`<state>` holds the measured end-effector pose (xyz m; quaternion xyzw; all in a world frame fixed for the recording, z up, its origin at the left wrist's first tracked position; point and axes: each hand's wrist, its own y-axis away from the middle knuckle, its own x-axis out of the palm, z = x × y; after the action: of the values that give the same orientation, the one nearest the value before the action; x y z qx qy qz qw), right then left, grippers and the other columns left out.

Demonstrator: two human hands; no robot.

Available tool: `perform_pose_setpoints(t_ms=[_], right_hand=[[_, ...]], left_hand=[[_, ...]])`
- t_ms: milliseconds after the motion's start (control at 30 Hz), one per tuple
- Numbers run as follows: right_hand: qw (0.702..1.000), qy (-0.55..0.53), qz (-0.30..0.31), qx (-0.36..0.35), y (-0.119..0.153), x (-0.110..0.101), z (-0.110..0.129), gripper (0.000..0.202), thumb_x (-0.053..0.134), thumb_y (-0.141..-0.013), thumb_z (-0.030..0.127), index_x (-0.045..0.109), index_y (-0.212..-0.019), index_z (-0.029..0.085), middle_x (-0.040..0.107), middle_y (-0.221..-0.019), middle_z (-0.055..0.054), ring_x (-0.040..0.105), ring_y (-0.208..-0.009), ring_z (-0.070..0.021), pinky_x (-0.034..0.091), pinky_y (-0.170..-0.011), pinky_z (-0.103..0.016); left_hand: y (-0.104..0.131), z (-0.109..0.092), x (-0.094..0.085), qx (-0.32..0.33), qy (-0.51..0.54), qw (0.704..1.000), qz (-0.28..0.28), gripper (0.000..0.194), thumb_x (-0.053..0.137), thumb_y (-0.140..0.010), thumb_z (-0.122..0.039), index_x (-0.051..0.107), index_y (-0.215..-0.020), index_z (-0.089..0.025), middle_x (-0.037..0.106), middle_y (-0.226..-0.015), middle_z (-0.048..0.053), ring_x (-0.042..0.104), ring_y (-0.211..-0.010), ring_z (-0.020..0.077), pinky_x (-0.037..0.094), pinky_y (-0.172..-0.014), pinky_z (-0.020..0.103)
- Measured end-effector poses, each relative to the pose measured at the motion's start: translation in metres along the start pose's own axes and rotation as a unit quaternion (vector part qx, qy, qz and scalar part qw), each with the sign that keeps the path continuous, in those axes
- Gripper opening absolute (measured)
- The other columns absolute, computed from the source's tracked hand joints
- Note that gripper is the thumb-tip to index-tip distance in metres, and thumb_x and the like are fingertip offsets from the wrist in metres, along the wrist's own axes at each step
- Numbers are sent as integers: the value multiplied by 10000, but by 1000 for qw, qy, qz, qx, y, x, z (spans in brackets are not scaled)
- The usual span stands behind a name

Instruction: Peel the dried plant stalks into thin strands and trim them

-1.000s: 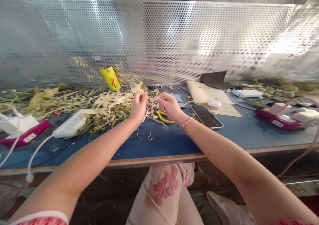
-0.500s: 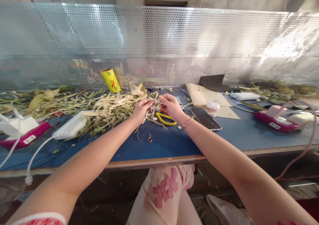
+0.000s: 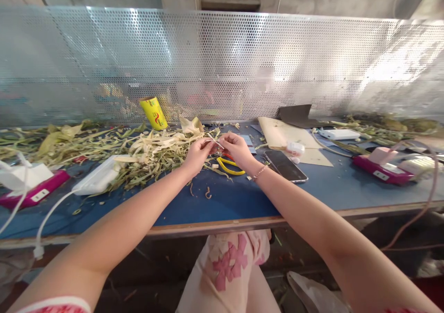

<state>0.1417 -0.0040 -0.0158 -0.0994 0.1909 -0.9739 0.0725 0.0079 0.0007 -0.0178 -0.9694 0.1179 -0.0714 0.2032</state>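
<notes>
Between my fingertips is a thin pale strip (image 3: 216, 141), too small to make out exactly. My left hand (image 3: 199, 155) pinches one end of it, and my right hand (image 3: 237, 149) pinches the other, the two hands close together above the table. Just below them lie yellow-handled scissors (image 3: 229, 167), partly hidden behind my right hand. A heap of dried, pale green and straw-coloured leaves (image 3: 156, 149) spreads to the left of my left hand. A dark phone (image 3: 286, 166) rests to the right of my right wrist.
A yellow cardboard tube (image 3: 153, 113) stands tilted behind the leaves. Magenta power strips (image 3: 383, 170) with cables sit at both sides. A white power bank (image 3: 99, 174) lies on the left. Brown card (image 3: 277, 132) lies at the back right, before a perforated metal screen (image 3: 222, 63).
The thin pale strip now shows more clearly, slanting between my fingertips. Both hands have shifted only slightly and keep their pinch. Objects on the table have stayed in place.
</notes>
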Motion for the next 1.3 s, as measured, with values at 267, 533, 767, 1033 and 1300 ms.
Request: perform_pose_setpoints(t_ms=[267, 533, 767, 1033, 1300], right_hand=[[990, 121, -8, -77, -1, 0, 3, 237, 677, -594, 296, 529, -738, 179, 520, -623, 51, 484, -562, -67, 393, -544, -206], [963, 227, -9, -144, -3, -6, 0, 224, 653, -660, 280, 555, -841, 193, 539, -752, 18, 535, -635, -89, 438, -601, -233], [919, 332, 6, -213, -1, -10, 1, 85, 620, -727, 253, 580, -750, 182, 555, -787, -20, 523, -631, -102, 459, -588, -244], [889, 391, 8, -239, 2, -8, 4, 92, 521, -790, 183, 579, -719, 169, 568, -733, -23, 510, -659, -115, 429, -611, -234], [889, 431, 48, -146, -1, -9, -2, 47, 574, -740, 161, 619, -744, 149, 584, -694, -8, 516, -657, -105, 420, -647, -225]], left_hand=[[1, -5, 2, -24, -7, 999, -32, 94, 620, -694, -228, 584, -734, -152, 580, -636, -17, 519, -545, 67, 453, -586, 214], [1, -5, -1, -5, -61, 998, -10, 87, 536, -744, -177, 574, -814, -143, 582, -661, -13, 479, -521, 58, 390, -531, 194], [3, -6, 0, -15, -96, 995, 12, 145, 516, -734, -175, 587, -857, -145, 586, -672, -21, 518, -573, 72, 438, -608, 219], [4, -5, 1, -3, -124, 991, 39, 184, 593, -678, -249, 614, -824, -138, 650, -786, 14, 589, -679, 119, 495, -734, 303], [-2, -5, -5, -30, -152, 986, -64, 75, 515, -750, -164, 570, -793, -136, 622, -708, 13, 585, -621, 113, 498, -674, 277]])
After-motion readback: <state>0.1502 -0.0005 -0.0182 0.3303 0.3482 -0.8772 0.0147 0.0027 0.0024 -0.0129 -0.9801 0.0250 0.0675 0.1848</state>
